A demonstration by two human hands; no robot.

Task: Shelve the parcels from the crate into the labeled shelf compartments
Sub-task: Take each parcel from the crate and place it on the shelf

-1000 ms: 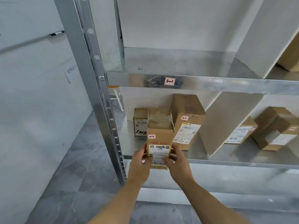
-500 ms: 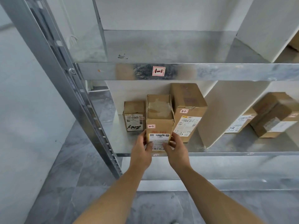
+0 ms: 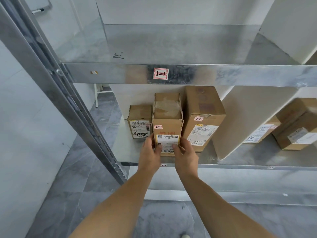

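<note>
a narrow brown cardboard parcel [image 3: 167, 115] with a white shipping label stands on the lower galvanised steel shelf [image 3: 240, 157]. it sits between a small brown cardboard box [image 3: 139, 115] on its left and a taller brown cardboard box [image 3: 202, 107] on its right, close to both. the left hand [image 3: 151, 152] grips its left front edge and the right hand [image 3: 184, 153] its right front edge, thumbs pressed on the label. small pink tags on the parcel and the taller box read 2-1. the upper steel shelf lip [image 3: 223, 74] carries a red-edged tag marked 1-1 [image 3: 160, 73]. a white divider panel [image 3: 248, 114] stands right of the taller box; beyond it lie two more brown cardboard boxes [image 3: 298, 121]. grey marbled floor tiles [image 3: 68, 186] show below.
</note>
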